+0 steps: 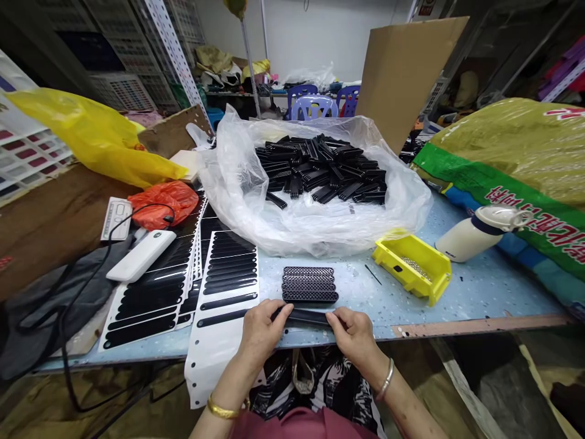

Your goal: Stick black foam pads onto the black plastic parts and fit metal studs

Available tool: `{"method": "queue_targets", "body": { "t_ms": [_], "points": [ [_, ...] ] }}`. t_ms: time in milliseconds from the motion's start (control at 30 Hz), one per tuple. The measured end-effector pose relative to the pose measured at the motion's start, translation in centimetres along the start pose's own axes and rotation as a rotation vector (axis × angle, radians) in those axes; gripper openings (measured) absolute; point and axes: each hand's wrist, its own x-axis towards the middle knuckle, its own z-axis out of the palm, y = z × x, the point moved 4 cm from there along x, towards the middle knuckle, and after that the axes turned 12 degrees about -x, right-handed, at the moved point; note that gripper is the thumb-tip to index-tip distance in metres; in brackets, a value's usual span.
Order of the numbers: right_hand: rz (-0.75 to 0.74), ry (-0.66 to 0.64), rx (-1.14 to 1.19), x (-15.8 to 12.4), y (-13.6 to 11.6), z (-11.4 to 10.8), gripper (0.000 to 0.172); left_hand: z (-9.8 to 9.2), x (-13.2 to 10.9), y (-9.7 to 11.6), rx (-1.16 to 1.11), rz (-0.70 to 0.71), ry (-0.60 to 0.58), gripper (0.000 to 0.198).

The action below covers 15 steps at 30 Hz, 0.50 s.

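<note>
A flat black strip [307, 317] is stretched level between my two hands at the table's front edge. My left hand [262, 328] pinches its left end, and my right hand [355, 336] pinches the right end, thumbs on top. Just beyond the strip, several black pieces with a lattice pattern [309, 281] lie side by side in a neat block. To the left of my left hand is a white backing sheet [219, 350] bearing rows of black strips; its lower part is bare and hangs over the edge. Whether the held strip has a lattice side cannot be seen.
A clear plastic bag [311, 235] holds a heap of black pieces [320, 164]. At right are a yellow bin [386, 268] with small metal bits, a white bottle [470, 235] and a large sack [516, 152]. More strip sheets [146, 299], a white device [141, 256] and cables lie left.
</note>
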Motion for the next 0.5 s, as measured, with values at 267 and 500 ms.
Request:
{"method": "queue_targets", "body": {
  "t_ms": [267,500],
  "points": [
    [-0.003,0.007,-0.047,0.0,-0.3,-0.3,0.046,-0.8,0.3,-0.5,-0.121,-0.095,-0.039,0.031],
    [0.016,0.014,-0.096,0.1,-0.1,0.1,0.046,-1.4,0.7,-0.6,-0.127,-0.057,-0.106,0.045]
  ]
}}
